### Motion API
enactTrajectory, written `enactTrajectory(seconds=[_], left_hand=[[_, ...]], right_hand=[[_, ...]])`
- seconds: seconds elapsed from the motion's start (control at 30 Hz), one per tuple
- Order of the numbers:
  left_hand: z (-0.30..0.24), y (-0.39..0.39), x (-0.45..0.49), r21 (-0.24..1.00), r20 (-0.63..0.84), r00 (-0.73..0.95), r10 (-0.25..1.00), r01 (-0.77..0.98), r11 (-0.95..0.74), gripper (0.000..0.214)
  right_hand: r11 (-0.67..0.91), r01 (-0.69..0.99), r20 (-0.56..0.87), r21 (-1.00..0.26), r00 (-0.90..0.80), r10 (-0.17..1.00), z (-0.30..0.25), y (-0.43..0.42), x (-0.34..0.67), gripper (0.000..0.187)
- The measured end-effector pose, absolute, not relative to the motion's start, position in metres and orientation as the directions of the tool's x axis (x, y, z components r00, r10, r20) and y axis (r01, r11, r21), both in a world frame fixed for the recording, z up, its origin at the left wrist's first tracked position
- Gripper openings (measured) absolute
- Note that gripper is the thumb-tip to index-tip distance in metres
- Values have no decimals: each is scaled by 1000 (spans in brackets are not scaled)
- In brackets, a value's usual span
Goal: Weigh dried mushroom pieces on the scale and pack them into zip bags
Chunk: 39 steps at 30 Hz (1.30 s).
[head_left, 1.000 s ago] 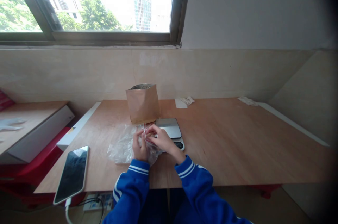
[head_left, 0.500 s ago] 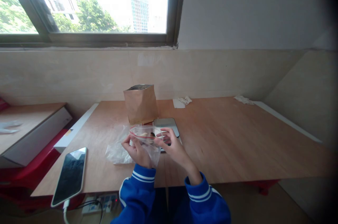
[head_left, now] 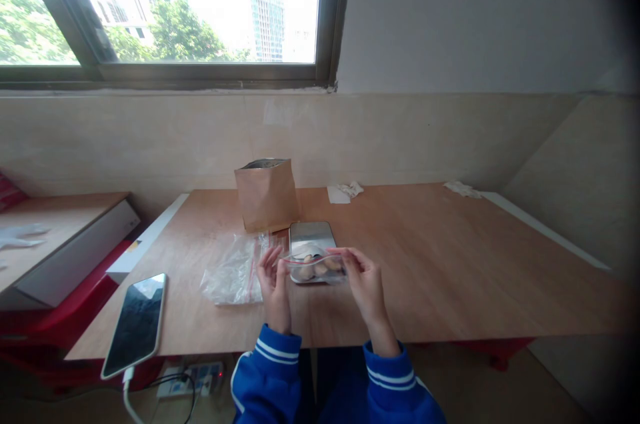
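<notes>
Zip bag (head_left: 316, 263) up at the near end of the scale (head_left: 313, 233) | left hand (head_left: 273, 283), right hand (head_left: 365, 277) each pinching an end of its mouth | done: brownish pieces (head_left: 307, 271) inside | left, I'd judge: closing the red strip; can't tell if sealed | paper pouch (head_left: 267, 197) behind scale, top open | clear plastic (head_left: 231, 275) left of scale

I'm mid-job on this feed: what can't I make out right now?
Head view: readout of the scale, hidden behind the small zip bag.
Head view: pieces in that bag, too small and blurred through the plastic to identify.
Head view: depth of the brown paper bag, hidden by its front wall.
Head view: white cable, cut off by the bottom edge.
</notes>
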<state>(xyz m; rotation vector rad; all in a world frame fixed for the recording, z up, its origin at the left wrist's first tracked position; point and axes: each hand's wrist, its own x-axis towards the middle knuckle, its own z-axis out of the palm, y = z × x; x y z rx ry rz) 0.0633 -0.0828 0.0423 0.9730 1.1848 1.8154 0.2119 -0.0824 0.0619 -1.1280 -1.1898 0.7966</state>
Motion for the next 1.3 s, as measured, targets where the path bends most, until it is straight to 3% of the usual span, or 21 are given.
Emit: enactTrajectory(seconds=[0.13, 0.23, 0.37, 0.47, 0.6, 0.73, 0.83, 1.0, 1.1, 1.3], left_hand=[[38, -78, 59, 968, 175, -174, 969, -152, -202, 30], [37, -77, 61, 967, 226, -224, 948, -65, -246, 25], [47, -79, 59, 957, 271, -356, 894, 0, -290, 27], [59, -79, 55, 961, 260, -379, 888, 13, -276, 30], [64, -75, 50, 961, 201, -337, 920, -113, -251, 43], [49, -71, 48, 941, 110, -90, 990, -310, -133, 51], [39, -73, 51, 962, 104, -14, 994, -253, -104, 38], [37, -77, 58, 949, 96, -176, 980, -280, -143, 36], [39, -77, 56, 932, 63, -250, 966, -332, -147, 40], [37, -77, 42, 945, 74, -181, 981, -300, -127, 33]], right_hand=[[302, 120, 321, -946, 206, 924, 65, -86, 212, 37], [323, 141, 348, -936, 223, 911, 63, -87, 202, 36], [244, 174, 299, -954, 502, 811, 55, -87, 192, 46], [232, 171, 288, -958, 562, 775, 52, -87, 190, 50], [258, 153, 298, -954, 557, 775, 56, -86, 192, 52], [274, 105, 280, -956, 599, 750, 58, -86, 198, 51], [273, 39, 248, -961, 557, 793, 55, -84, 202, 51], [280, -37, 254, -959, 322, 912, 45, -79, 208, 54], [232, -75, 217, -970, 166, 962, 41, -76, 211, 45], [196, -55, 175, -979, 263, 949, 32, -71, 216, 47]])
